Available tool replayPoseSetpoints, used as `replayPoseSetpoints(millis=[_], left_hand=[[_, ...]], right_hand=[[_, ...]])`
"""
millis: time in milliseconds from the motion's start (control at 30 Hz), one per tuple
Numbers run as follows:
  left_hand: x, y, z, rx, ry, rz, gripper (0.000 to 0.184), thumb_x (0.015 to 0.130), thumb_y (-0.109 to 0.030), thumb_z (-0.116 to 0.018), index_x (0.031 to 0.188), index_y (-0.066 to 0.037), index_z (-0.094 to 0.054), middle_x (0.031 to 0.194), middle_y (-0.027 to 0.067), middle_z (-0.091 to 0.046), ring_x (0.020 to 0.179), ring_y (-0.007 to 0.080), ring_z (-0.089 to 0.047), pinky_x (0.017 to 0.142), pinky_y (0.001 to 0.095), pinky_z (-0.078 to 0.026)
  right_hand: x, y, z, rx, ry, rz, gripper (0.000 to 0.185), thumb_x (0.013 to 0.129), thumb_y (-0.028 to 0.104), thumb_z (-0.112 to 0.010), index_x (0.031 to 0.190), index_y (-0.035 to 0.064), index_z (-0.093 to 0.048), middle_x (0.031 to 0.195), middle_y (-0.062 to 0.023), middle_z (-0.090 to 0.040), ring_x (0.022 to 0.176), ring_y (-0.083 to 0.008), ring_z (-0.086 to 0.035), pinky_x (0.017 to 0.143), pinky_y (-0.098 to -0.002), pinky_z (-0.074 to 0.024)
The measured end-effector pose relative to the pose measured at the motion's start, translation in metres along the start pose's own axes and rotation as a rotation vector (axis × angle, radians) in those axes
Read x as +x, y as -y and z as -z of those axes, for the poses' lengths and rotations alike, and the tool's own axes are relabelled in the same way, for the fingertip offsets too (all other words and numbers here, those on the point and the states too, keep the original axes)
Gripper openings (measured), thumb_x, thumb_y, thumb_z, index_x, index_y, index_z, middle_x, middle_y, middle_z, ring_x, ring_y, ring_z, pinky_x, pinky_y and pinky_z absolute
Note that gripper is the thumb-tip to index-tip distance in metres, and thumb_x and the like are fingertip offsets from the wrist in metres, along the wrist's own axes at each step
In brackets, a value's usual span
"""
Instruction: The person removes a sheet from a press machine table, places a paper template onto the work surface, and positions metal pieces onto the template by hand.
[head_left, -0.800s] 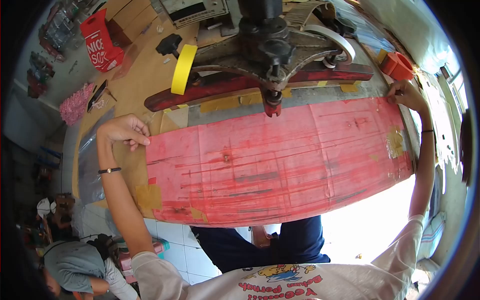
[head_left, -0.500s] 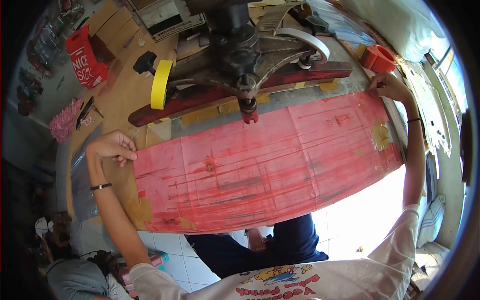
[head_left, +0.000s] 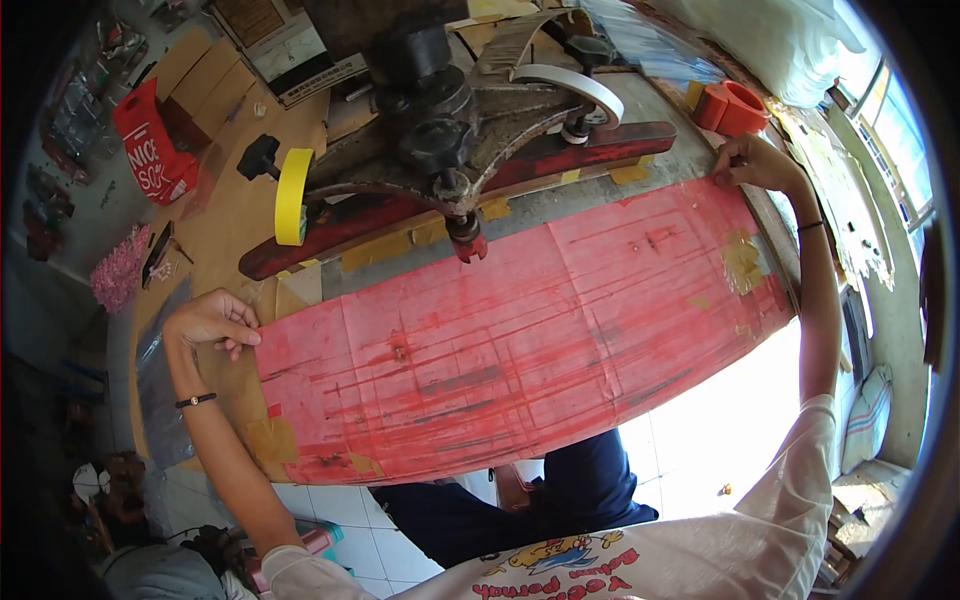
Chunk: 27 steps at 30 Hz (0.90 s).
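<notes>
A long red sheet (head_left: 480,340) with dark streaks and creases lies across the work surface in front of me. My left hand (head_left: 218,322) pinches its upper left corner between thumb and fingers. At the upper right corner, my right hand (head_left: 755,163) has its fingers closed on the sheet's edge. Brown tape (head_left: 742,262) sticks to the right end, and more tape (head_left: 272,440) is at the lower left. Just beyond the sheet's far edge stands a metal press head (head_left: 440,150) with a dark red bar (head_left: 545,160) behind it.
A yellow tape roll (head_left: 292,197) and a white roll (head_left: 590,90) hang on the press. Orange tape (head_left: 732,108) sits at the back right. A red bag (head_left: 155,145), cardboard boxes (head_left: 205,85) and a pink pile (head_left: 120,268) are at the left. Another person (head_left: 165,572) is at the lower left.
The view has shifted, so the press and sheet appear further left and more tilted. Both hands keep their hold on the sheet's corners.
</notes>
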<state>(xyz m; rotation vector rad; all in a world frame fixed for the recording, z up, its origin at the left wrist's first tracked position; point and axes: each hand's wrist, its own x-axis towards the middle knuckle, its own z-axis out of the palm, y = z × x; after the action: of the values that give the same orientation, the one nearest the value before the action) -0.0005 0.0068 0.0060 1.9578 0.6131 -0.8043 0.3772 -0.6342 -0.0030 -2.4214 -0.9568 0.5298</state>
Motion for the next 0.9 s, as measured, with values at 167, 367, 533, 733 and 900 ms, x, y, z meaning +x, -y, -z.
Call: replayPoseSetpoints(millis=[167,367,533,733,900], left_hand=[[-0.0012,0.0017,0.0011,0.006,-0.017,0.020,0.015,0.080,-0.008,-0.075,0.084,0.003,-0.066,0.060,0.0024,-0.062,0.051,0.0093,-0.062,0.041,0.0181,-0.038],[0.0023,0.0067,0.0035,0.009,-0.011,0.011,0.015,0.079,-0.008,-0.075,0.085,0.003,-0.067,0.061,0.0026,-0.063,0.052,0.0094,-0.063,0.041,0.0180,-0.038],[0.0001,0.0023,0.0019,0.019,-0.022,0.026,0.015,0.079,-0.008,-0.076,0.085,0.003,-0.067,0.062,0.0027,-0.063,0.053,0.0094,-0.064,0.041,0.0185,-0.038],[-0.0003,0.0049,0.0029,0.005,-0.011,0.019,0.016,0.080,-0.009,-0.076,0.086,0.002,-0.067,0.064,0.0020,-0.064,0.054,0.0086,-0.063,0.042,0.0181,-0.038],[0.0002,0.0052,0.0025,0.001,-0.003,0.030,0.015,0.080,-0.009,-0.075,0.087,0.002,-0.067,0.065,0.0013,-0.064,0.054,0.0084,-0.063,0.043,0.0176,-0.038]], right_hand=[[-0.0014,-0.0001,-0.0031,-0.011,-0.020,0.015,0.016,0.076,0.012,-0.073,0.088,0.0014,-0.073,0.081,-0.0028,-0.069,0.077,-0.0098,-0.062,0.076,-0.0258,-0.0477],[-0.0003,-0.0039,-0.0018,0.011,0.003,0.017,0.015,0.079,0.011,-0.072,0.090,0.0014,-0.073,0.079,-0.0022,-0.070,0.075,-0.0084,-0.063,0.075,-0.0242,-0.0489],[-0.0013,-0.0012,-0.0024,0.010,0.002,0.020,0.016,0.079,0.011,-0.072,0.091,0.0009,-0.073,0.080,-0.0025,-0.071,0.075,-0.0081,-0.063,0.075,-0.0241,-0.0494],[-0.0017,0.0001,0.0000,0.018,0.013,0.024,0.016,0.079,0.011,-0.072,0.091,0.0009,-0.072,0.080,-0.0026,-0.071,0.077,-0.0082,-0.065,0.075,-0.0238,-0.0494],[-0.0016,-0.0006,-0.0013,0.018,0.007,0.026,0.015,0.079,0.011,-0.072,0.091,0.0009,-0.072,0.080,-0.0026,-0.071,0.077,-0.0084,-0.065,0.075,-0.0240,-0.0494]])
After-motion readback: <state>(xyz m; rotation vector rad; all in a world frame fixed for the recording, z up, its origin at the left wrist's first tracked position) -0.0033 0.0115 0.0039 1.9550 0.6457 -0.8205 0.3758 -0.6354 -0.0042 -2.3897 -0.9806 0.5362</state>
